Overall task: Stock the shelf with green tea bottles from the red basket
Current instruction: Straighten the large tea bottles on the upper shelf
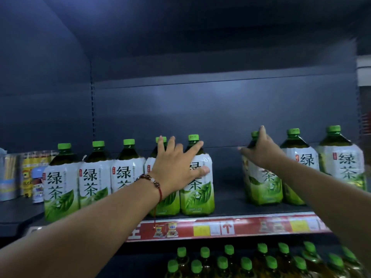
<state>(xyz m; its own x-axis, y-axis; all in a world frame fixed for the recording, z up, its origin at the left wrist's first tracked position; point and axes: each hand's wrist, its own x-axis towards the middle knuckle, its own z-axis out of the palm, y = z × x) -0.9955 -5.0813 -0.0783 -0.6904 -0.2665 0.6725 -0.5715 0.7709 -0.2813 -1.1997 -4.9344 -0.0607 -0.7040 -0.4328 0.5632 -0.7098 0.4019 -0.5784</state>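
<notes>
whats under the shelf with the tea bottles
Below the shelf stands a lower row of bottles with green caps, several deep. Only their caps and shoulders show; the frame edge cuts off labels and bases, so the contents stay unknown.

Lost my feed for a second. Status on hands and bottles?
Left hand spread flat on fifth bottle. Right hand gripping tilted bottle at its neck. Open gap between them, nothing blocking.
</notes>
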